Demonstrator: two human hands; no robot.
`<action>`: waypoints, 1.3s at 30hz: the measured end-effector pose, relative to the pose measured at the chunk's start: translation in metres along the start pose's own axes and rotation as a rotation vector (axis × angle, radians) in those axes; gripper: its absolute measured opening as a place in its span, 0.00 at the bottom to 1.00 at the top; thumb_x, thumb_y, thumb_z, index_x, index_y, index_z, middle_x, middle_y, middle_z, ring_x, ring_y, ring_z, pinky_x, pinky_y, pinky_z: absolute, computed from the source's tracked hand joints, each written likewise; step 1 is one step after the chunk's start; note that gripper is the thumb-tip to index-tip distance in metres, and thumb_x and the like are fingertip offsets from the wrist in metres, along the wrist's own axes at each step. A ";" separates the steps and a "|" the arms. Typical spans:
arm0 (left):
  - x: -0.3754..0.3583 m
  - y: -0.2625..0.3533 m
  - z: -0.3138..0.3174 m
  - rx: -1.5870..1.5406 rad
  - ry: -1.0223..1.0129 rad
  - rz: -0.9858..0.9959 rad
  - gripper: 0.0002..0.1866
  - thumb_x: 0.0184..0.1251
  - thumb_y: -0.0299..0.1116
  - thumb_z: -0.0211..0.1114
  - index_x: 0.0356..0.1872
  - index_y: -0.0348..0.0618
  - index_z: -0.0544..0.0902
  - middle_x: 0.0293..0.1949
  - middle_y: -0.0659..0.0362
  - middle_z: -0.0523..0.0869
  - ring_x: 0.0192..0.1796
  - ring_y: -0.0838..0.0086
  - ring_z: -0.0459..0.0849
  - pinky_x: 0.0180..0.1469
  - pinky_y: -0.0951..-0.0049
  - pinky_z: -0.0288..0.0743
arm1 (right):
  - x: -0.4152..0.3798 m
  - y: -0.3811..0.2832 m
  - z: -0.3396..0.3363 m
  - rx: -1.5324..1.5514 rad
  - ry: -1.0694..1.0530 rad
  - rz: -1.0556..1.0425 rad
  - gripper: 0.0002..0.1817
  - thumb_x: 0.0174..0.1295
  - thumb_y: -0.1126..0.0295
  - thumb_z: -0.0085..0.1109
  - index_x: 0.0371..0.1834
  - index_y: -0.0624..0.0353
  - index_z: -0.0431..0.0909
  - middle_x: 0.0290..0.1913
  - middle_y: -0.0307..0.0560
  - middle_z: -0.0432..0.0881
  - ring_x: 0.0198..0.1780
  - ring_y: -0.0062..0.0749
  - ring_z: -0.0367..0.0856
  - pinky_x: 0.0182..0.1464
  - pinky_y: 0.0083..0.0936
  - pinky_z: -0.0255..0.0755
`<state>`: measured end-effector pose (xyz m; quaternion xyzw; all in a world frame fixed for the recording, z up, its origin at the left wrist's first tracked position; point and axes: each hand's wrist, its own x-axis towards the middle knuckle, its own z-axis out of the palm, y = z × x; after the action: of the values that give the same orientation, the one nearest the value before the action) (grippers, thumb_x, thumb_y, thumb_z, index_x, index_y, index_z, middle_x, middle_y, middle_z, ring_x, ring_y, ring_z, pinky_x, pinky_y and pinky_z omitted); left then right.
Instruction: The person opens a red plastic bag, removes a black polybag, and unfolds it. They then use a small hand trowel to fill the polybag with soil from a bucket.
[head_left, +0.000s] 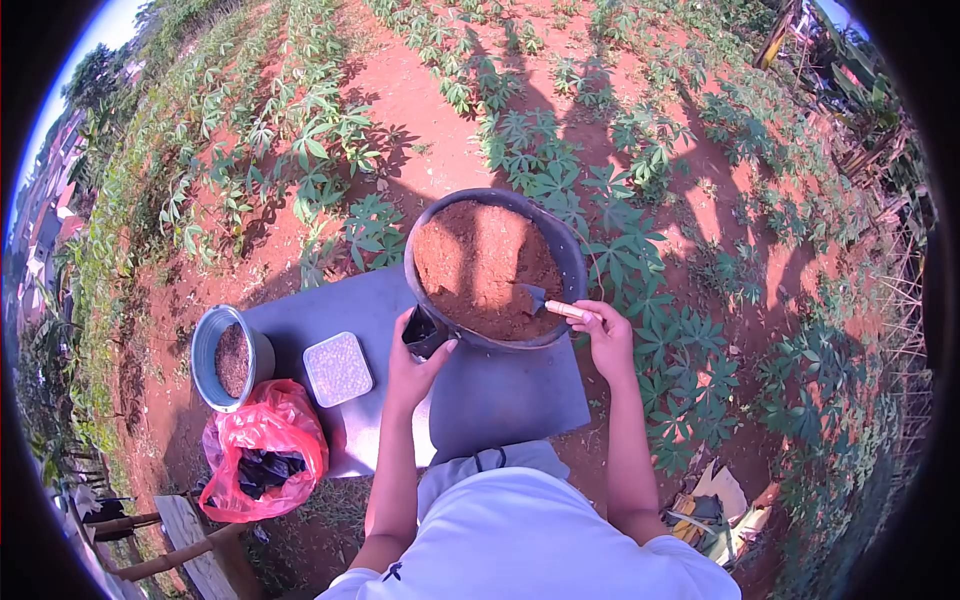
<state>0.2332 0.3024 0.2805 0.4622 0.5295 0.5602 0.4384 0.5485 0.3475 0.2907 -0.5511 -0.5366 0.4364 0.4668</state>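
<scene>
Grey counter (500,395), a flat slab on red earth w/ cassava plants all round, carries everything. Biggest item: the big dark tub (572,262) at the counter's far right corner, filled nearly to the rim w/ red-brown soil (470,260). Next, a red plastic bag (262,445) at the near left corner, slumped half off the edge, w/ dark stuff inside (can't tell what). Just beyond it, at the left edge, a grey metal bucket (215,350) tipped a bit toward the camera, part full of brown soil. Right beside the bucket sits a small clear box (338,368) of pale granules, approx. mid-left of the counter.

Smaller still: a small black bag-pot (422,332), held up against the tub's near-left rim by the left hand (415,365); fingers clamped round it from below and behind, thumb at its right side, mouth of the pot facing up. Smallest: a hand trowel (548,303), blade dug into the soil near the tub's near-right side, pale wooden handle pointing right into the right hand (605,335), whose fingers are closed round the handle end, just over the tub rim. Trowel blade and pot are near each other, not touching.
</scene>
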 end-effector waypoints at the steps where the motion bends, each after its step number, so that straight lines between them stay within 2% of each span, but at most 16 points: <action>1: 0.000 0.001 0.000 0.000 -0.001 0.000 0.37 0.60 0.28 0.79 0.68 0.39 0.69 0.52 0.58 0.84 0.55 0.75 0.83 0.61 0.70 0.76 | 0.000 -0.001 -0.001 0.045 0.014 0.014 0.12 0.77 0.75 0.53 0.56 0.70 0.81 0.50 0.53 0.87 0.48 0.34 0.90 0.52 0.25 0.84; 10: 0.008 0.014 0.004 0.087 -0.067 0.072 0.34 0.58 0.29 0.80 0.64 0.39 0.72 0.50 0.60 0.84 0.53 0.76 0.83 0.60 0.70 0.76 | 0.004 -0.006 -0.019 0.150 0.050 -0.003 0.12 0.79 0.73 0.50 0.54 0.69 0.81 0.49 0.51 0.87 0.47 0.33 0.90 0.50 0.25 0.83; 13: 0.014 0.022 0.004 0.203 -0.123 0.088 0.36 0.57 0.30 0.80 0.65 0.39 0.72 0.50 0.57 0.85 0.54 0.72 0.84 0.60 0.69 0.76 | 0.006 -0.009 -0.024 0.187 0.027 -0.034 0.12 0.78 0.73 0.50 0.52 0.68 0.81 0.48 0.51 0.88 0.46 0.32 0.90 0.49 0.24 0.83; 15: 0.017 0.022 0.005 0.279 -0.163 0.136 0.36 0.57 0.31 0.80 0.66 0.39 0.72 0.51 0.52 0.85 0.54 0.65 0.86 0.60 0.67 0.77 | 0.006 -0.014 -0.026 0.209 0.006 -0.049 0.12 0.78 0.72 0.50 0.51 0.68 0.82 0.47 0.51 0.88 0.45 0.32 0.90 0.49 0.24 0.82; 16: 0.018 0.023 0.006 0.280 -0.164 0.136 0.36 0.57 0.31 0.80 0.66 0.39 0.72 0.51 0.52 0.85 0.54 0.65 0.86 0.60 0.67 0.77 | 0.005 -0.018 -0.027 0.231 -0.016 -0.060 0.12 0.78 0.71 0.51 0.51 0.68 0.82 0.46 0.51 0.88 0.45 0.31 0.90 0.48 0.23 0.82; 18: 0.018 0.028 0.007 0.369 -0.205 0.148 0.37 0.56 0.32 0.80 0.66 0.38 0.72 0.53 0.47 0.85 0.57 0.56 0.85 0.61 0.63 0.77 | 0.003 -0.026 -0.026 0.242 -0.044 -0.095 0.13 0.78 0.70 0.50 0.51 0.68 0.81 0.47 0.52 0.88 0.43 0.32 0.90 0.47 0.24 0.82; 21: 0.018 0.032 0.010 0.506 -0.238 0.186 0.38 0.54 0.32 0.80 0.66 0.39 0.72 0.56 0.47 0.84 0.60 0.52 0.82 0.63 0.59 0.75 | -0.001 -0.043 -0.024 0.251 -0.099 -0.155 0.13 0.78 0.69 0.50 0.50 0.69 0.81 0.47 0.54 0.88 0.41 0.32 0.89 0.46 0.25 0.83; 27: 0.016 0.042 0.014 0.593 -0.285 0.335 0.37 0.53 0.32 0.79 0.66 0.41 0.72 0.56 0.49 0.82 0.61 0.50 0.80 0.65 0.57 0.70 | -0.007 -0.070 -0.014 0.267 -0.212 -0.200 0.14 0.78 0.66 0.53 0.50 0.67 0.82 0.46 0.50 0.88 0.41 0.29 0.88 0.47 0.25 0.81; 33: 0.011 0.041 0.014 0.640 -0.295 0.392 0.39 0.52 0.32 0.81 0.67 0.43 0.72 0.58 0.49 0.81 0.62 0.49 0.78 0.65 0.55 0.70 | -0.006 -0.083 -0.002 0.223 -0.312 -0.175 0.13 0.78 0.67 0.53 0.49 0.66 0.83 0.45 0.48 0.87 0.42 0.27 0.88 0.46 0.24 0.81; 39: 0.007 0.044 0.014 0.664 -0.308 0.350 0.39 0.53 0.33 0.80 0.67 0.43 0.72 0.58 0.50 0.81 0.63 0.51 0.78 0.66 0.56 0.68 | 0.002 -0.091 0.010 0.131 -0.373 -0.170 0.11 0.78 0.70 0.53 0.49 0.65 0.83 0.42 0.45 0.87 0.41 0.25 0.87 0.46 0.22 0.81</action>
<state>0.2456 0.3091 0.3252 0.7405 0.5230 0.3490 0.2373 0.5218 0.3485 0.3786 -0.3818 -0.6287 0.5239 0.4295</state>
